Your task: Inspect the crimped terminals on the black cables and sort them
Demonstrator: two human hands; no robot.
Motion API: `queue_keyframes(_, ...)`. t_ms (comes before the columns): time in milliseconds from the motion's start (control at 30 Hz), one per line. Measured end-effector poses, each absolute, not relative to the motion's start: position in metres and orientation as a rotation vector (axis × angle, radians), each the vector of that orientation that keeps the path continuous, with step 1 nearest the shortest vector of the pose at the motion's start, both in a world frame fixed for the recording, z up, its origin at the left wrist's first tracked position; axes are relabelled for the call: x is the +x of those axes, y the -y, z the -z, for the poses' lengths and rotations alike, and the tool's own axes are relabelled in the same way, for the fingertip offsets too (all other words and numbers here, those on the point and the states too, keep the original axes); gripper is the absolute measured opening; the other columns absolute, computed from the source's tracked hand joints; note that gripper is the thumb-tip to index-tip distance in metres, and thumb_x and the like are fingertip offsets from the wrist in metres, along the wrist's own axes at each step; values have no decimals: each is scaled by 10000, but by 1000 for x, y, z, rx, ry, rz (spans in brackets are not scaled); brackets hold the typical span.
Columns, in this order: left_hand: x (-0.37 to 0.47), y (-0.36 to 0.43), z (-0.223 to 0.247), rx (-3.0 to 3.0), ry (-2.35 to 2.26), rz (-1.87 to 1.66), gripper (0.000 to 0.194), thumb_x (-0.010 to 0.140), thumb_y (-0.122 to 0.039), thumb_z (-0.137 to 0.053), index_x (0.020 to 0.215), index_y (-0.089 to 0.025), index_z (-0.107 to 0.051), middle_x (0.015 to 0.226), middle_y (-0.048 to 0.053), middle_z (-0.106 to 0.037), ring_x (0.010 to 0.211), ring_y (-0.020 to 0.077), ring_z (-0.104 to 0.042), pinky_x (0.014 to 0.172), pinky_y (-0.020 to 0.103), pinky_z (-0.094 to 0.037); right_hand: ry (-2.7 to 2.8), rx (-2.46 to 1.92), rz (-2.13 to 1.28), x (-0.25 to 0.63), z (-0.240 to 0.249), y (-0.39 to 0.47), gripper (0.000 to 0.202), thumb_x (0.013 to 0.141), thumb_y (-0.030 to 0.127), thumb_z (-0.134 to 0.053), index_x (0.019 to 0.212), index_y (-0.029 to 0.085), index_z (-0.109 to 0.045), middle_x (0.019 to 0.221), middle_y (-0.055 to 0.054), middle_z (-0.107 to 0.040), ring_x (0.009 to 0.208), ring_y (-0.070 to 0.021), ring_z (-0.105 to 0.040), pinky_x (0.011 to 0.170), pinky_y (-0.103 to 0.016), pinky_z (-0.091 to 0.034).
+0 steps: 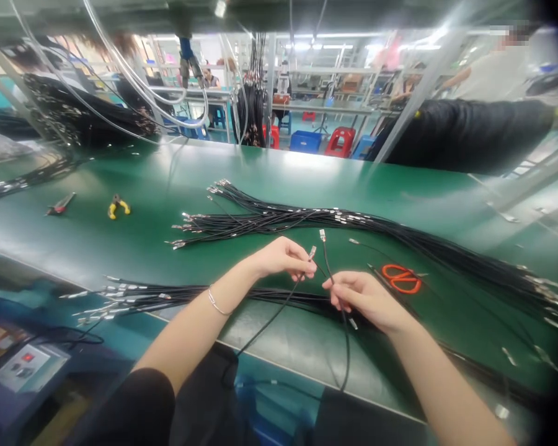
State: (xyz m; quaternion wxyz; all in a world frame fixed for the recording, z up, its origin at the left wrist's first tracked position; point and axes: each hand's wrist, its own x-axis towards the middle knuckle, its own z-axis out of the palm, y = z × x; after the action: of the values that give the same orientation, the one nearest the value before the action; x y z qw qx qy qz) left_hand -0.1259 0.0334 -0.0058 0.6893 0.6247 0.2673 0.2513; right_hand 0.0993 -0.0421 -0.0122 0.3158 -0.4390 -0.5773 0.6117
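My left hand (283,257) pinches a thin black wire (270,322) just below its metal terminal (312,251). My right hand (360,297) grips a second black wire (346,347), whose metal terminal (322,235) sticks up above my fingers. Both wires hang down over the near edge of the green table (121,241) toward my lap. A bundle of black wires with metal ends (134,296) lies under my forearms, and a larger bundle (279,217) lies just beyond my hands.
Orange-handled scissors (402,279) lie right of my right hand. Yellow-handled pliers (118,206) and a red-handled tool (60,204) sit far left. A black sleeve (465,133) of another person rests across the far right. Red and blue stools (339,141) stand beyond the table.
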Motion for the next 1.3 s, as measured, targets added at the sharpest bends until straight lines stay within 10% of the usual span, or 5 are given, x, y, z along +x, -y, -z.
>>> queue_keyframes(800,-94,-7,13,1149,-681,-965,255,661,-318,-835,718,-94,-727,742,79,-710,516,85,-570,364,156,-471,1754,-1250,-1613,97,0,48,450,820,485,-663,1046,103,-736,757,-75,-685,647,-122,-571,612,-260,-496)
queue_keyframes(1300,-86,7,19,1177,-670,-708,318,617,-346,-861,706,-80,-712,651,64,-677,475,85,-559,366,163,-460,1589,-1284,-1362,105,4,39,415,789,544,-675,810,132,-721,633,-30,-607,545,-101,-508,514,-227,-410)
